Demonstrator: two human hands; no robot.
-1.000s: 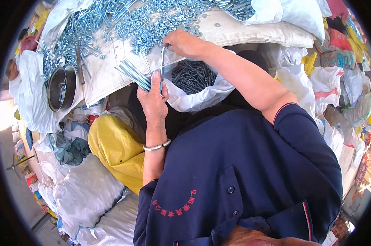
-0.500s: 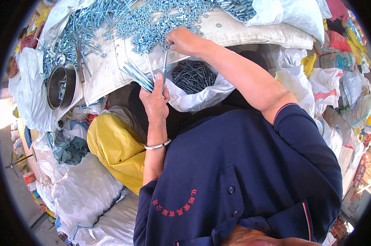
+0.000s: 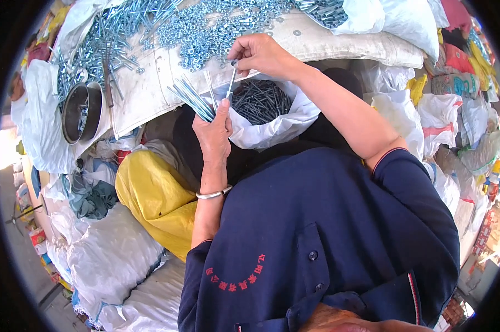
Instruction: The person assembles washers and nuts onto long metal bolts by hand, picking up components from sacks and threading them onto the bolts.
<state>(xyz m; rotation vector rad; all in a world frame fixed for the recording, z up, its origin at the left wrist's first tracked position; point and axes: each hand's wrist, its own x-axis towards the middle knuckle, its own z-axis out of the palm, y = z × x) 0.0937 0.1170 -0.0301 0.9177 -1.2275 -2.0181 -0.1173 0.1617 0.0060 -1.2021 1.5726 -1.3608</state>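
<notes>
My left hand [image 3: 212, 133] is closed around a fanned bundle of long, thin silvery rods [image 3: 190, 99]. Between its thumb and fingers one rod [image 3: 231, 84] stands apart, pointing up toward my right hand [image 3: 267, 55]. The right thumb and fingertips pinch at this rod's upper end, where a small metal ring [image 3: 234, 64], nut or washer, shows. Just below the right hand sits an open white bag [image 3: 283, 131] full of dark screws [image 3: 261, 102]. Beyond both hands, a pile of loose nuts and washers [image 3: 205, 34] lies on a whitish cloth [image 3: 310, 47].
Silvery bolts [image 3: 103, 41] are heaped at the far left, near a dark round bowl [image 3: 70, 113] and a thin rusty rod [image 3: 107, 83]. Metal sleeves [image 3: 324, 14] lie at the far right. Yellow sacking [image 3: 156, 193] and white sacks [image 3: 106, 249] crowd my left side.
My right hand has drawn back slightly from the nut pile, to the right, and its fingers are now at the single rod's tip. The left hand has shifted slightly right with its bundle.
</notes>
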